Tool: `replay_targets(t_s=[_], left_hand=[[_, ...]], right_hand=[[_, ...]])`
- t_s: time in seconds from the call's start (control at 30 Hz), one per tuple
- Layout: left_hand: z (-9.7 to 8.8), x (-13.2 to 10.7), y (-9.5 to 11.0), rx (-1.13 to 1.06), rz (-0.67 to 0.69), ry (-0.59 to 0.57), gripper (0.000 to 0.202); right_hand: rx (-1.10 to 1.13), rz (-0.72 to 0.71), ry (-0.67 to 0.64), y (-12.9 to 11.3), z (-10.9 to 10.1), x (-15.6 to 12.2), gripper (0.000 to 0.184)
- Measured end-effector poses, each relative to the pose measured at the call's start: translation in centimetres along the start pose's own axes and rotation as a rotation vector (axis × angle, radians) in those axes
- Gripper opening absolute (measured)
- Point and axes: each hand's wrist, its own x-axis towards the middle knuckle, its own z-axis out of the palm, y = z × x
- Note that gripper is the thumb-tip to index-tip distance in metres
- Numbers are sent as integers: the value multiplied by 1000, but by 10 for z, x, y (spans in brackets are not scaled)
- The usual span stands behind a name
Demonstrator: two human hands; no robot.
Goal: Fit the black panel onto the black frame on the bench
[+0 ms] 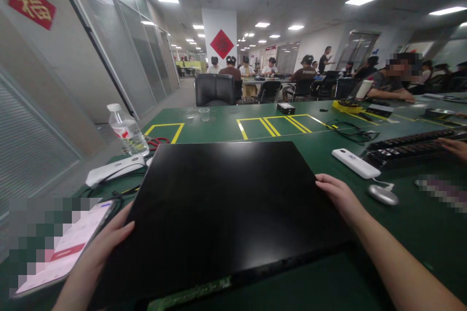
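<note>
A large flat black display panel lies face up before me over the green table, its near edge tilted and showing a strip of green circuit board. My left hand grips its left edge, thumb on top and fingers hidden beneath. On the opposite edge, my right hand is closed with fingertips at the rim. Whether the panel rests on the table or is slightly raised, I cannot tell. A phone or tablet with a lit pink screen lies by my left forearm.
At left stand a water bottle, a white power bank with cables and red-handled scissors. Rightward are another white power bank, a silver mouse-like object, black racks and a co-worker's hand. Yellow tape marks the green table.
</note>
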Motion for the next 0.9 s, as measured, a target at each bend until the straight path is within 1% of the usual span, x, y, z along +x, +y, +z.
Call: replay_targets(t_s=[0.07,0.1,0.13,0.2,0.27,0.37,0.43,0.47,0.53,0.6,0.67,0.73,0.8,0.9], left_hand=[[0,0,4,37,-29,28,84],[0,-1,6,40,-43,31,80],[1,-1,6,28,-59,34,77],[2,-1,5,-5,-104,58,77],[1,0,2,-26,-132,103,78],[0,4,-1,-8,-111,173,74],[-2,5,-2,12,-106,183,75],[-2,5,-1,20,-110,174,76],[-3,4,0,34,-123,136,78],[-3,3,0,56,-133,89,76],[-3,3,-1,81,-146,40,73],[-3,4,-4,141,-120,-15,69],[-2,5,-8,244,-36,-51,63],[-5,8,-13,422,146,-74,54]], right_hand=[[201,73,-91,-5,2,-5,29],[287,85,-101,-7,3,-7,31],[359,129,-113,-8,4,-9,33],[475,206,-88,-9,8,-12,35],[554,283,-51,-9,12,-14,33],[617,411,-50,-8,13,-17,25],[632,463,-77,-8,13,-19,23],[630,466,-85,-9,12,-20,22],[607,434,-72,-11,11,-21,17],[590,362,-37,-14,11,-22,14],[603,274,9,-17,9,-22,18],[627,210,57,-18,7,-21,22],[645,157,121,-18,3,-20,21],[678,46,251,-16,-3,-17,19]])
